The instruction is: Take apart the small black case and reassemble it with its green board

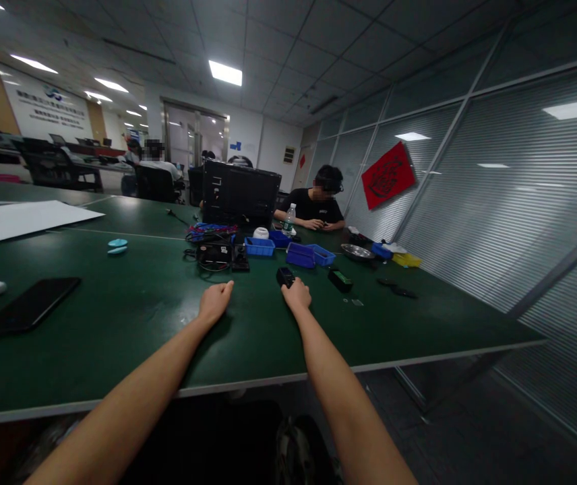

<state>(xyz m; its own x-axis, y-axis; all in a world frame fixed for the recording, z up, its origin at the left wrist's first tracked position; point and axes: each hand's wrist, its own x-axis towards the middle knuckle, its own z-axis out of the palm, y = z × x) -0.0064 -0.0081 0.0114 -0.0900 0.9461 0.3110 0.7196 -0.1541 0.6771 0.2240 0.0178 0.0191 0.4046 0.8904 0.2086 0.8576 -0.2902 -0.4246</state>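
Note:
My left hand (pixel 216 301) rests on the green tabletop (pixel 248 337), its fingers curled into a loose fist with the thumb on top. Nothing shows in it. A short way to the right, my right hand (pixel 297 294) grips the near end of a small black device (pixel 284 275) with what looks like a dark screen. Its exact kind is too small to tell. Just right of that hand lies a black box with a green top (pixel 340 279). Small clear pieces (pixel 357 302) are on the table near it.
Ahead stand blue trays (pixel 259 247), a black power adapter (pixel 214 253) with tangled cables, a monitor (pixel 240 192) and a water bottle (pixel 290 217). A metal dish (pixel 358 252) is at right, a black tablet-like slab (pixel 28 304) at left. Another person (pixel 313 205) sits across the table.

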